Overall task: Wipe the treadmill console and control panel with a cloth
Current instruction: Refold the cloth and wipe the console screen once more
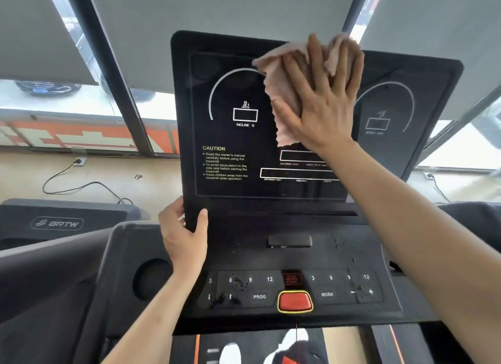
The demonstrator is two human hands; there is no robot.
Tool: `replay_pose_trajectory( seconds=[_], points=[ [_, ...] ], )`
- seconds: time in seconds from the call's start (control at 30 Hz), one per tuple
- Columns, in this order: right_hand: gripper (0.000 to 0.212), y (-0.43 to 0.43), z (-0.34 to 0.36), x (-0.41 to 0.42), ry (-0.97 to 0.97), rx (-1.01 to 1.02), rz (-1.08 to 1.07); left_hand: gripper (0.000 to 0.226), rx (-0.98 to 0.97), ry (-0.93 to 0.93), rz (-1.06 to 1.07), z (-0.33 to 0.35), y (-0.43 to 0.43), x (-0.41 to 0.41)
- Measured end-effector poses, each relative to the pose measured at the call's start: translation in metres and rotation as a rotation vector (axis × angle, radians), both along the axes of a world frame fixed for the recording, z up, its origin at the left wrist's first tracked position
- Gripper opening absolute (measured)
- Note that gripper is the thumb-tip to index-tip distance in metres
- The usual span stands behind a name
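Note:
The black treadmill console screen point(233, 160) stands upright in the middle, showing an incline dial and a CAUTION text. My right hand point(322, 97) presses a pale pink cloth point(282, 92) flat against the upper middle of the screen, fingers spread and straight. My left hand point(183, 233) grips the screen's lower left corner, thumb on the front face. Below lies the control panel point(292, 285) with number keys, PROG and MODE keys and a red stop button point(295, 301). Droplets or smears dot the panel near the keys.
A second treadmill point(57, 224) with a BRTW logo stands at the left. A cup holder recess point(151, 279) sits left of the panel. Windows with grey blinds point(162, 16) and wall sockets with cables point(78, 163) are behind the console.

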State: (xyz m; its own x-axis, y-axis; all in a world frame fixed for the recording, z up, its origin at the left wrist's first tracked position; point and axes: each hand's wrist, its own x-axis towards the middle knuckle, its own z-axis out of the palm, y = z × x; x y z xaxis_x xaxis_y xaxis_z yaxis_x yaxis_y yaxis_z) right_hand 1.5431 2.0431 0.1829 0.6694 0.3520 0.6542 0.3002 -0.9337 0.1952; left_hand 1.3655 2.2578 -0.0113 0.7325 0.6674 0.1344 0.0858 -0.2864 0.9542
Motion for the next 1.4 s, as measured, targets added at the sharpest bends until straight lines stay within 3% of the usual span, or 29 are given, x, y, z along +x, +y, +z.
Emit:
replay_pose_trajectory(
  seconds=[0.2, 0.4, 0.53, 0.67, 0.93, 1.23, 1.4],
  points=[
    [0.068, 0.001, -0.019, -0.006, -0.006, 0.044, -0.076, 0.064, 0.252, -0.017, -0.041, -0.011, -0.010, -0.015],
    [0.063, -0.018, -0.096, -0.043, 0.091, -0.022, 0.001, 0.051, 0.606, -0.158, -0.153, -0.017, -0.038, -0.023],
    [0.061, -0.034, -0.147, -0.070, 0.142, -0.060, 0.030, 0.049, 0.786, -0.124, -0.322, -0.025, -0.054, -0.016],
    [0.060, -0.044, -0.167, -0.085, 0.172, -0.069, 0.057, 0.053, 0.880, -0.063, -0.340, -0.033, -0.057, -0.011],
    [0.062, -0.047, -0.129, -0.058, 0.109, -0.091, 0.068, 0.057, 0.942, -0.063, -0.312, -0.038, -0.056, -0.010],
    [0.070, -0.051, 0.000, 0.010, 0.012, 0.038, -0.072, 0.055, 0.952, -0.054, -0.304, -0.036, -0.057, -0.012],
    [0.072, -0.063, -0.001, 0.012, 0.048, 0.151, -0.157, 0.062, 1.046, 0.041, -0.322, -0.028, -0.062, -0.015]
  ],
)
